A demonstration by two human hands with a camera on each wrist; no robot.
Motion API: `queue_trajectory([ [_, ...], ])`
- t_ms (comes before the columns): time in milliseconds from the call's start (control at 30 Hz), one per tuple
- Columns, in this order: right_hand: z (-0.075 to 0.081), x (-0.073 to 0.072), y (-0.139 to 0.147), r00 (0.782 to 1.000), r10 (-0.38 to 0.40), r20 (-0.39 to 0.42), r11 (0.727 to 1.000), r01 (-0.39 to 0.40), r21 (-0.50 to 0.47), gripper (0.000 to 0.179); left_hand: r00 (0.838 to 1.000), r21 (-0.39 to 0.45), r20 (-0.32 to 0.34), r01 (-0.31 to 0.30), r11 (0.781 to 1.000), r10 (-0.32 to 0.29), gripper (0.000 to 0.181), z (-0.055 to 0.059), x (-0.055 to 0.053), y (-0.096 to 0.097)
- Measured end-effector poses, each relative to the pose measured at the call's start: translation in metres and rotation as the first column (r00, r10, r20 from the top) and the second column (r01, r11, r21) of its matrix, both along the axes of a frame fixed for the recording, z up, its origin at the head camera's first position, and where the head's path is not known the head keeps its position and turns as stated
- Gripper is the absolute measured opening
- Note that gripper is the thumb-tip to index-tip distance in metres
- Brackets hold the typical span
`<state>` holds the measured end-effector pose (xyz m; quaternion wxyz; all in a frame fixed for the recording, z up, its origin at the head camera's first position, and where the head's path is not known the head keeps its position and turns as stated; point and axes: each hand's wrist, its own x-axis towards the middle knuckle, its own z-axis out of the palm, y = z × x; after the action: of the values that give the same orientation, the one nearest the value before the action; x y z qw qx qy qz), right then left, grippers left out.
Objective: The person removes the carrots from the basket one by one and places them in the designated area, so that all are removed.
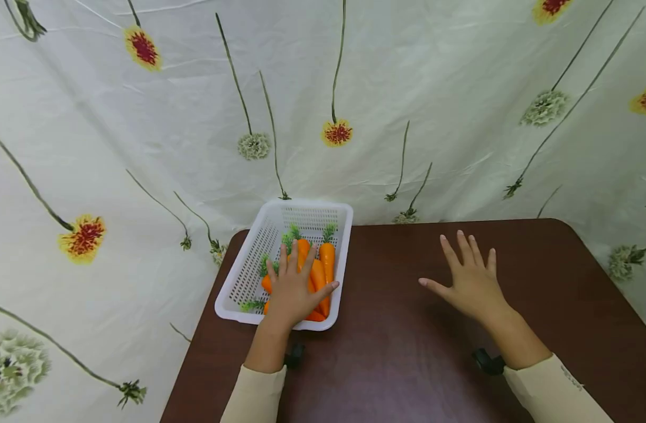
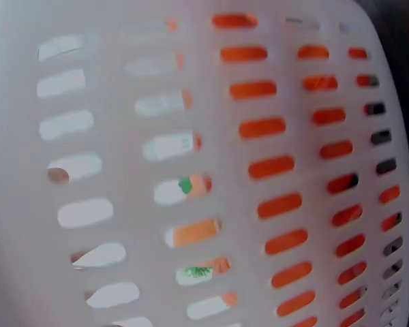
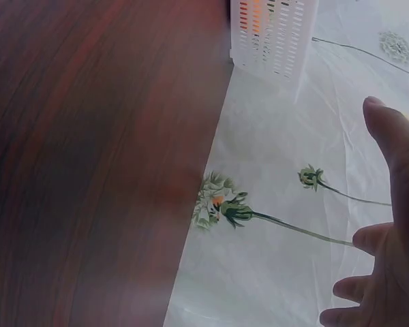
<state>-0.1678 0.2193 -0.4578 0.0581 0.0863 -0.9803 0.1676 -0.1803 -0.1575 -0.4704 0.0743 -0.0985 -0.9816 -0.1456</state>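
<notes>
A white perforated plastic basket (image 1: 244, 276) holds several orange carrots (image 1: 327, 261) with green leafy tops (image 1: 329, 231). My left hand (image 1: 291, 294) is spread over the basket, palm down, its fingers straight and partly covering the carrots in the head view. In the left wrist view the basket's slotted wall (image 2: 123, 157) fills the picture, with orange showing through the slots. My right hand (image 1: 473, 288) is held over the right half of the table, fingers spread and holding nothing. Its thumb and fingertips show at the right edge of the right wrist view, where the basket (image 3: 273, 48) appears at the top.
The dark brown table (image 1: 397, 352) has rounded far corners. Behind it hangs a pale cloth (image 1: 450, 70) printed with flowers and stems. The basket stands at the table's far left corner, near the cloth. A black wrist strap piece (image 1: 487, 361) shows beside the right sleeve.
</notes>
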Motion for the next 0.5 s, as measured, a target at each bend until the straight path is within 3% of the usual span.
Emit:
queue_trajectory([
  [500, 0.0022, -0.0040, -0.0060, 1.000, 0.012, 0.027, 1.000, -0.012, -0.002, 0.105, 0.998, -0.029, 0.052, -0.024, 0.999, 0.025, 0.100, 0.0066, -0.0079, -0.0090],
])
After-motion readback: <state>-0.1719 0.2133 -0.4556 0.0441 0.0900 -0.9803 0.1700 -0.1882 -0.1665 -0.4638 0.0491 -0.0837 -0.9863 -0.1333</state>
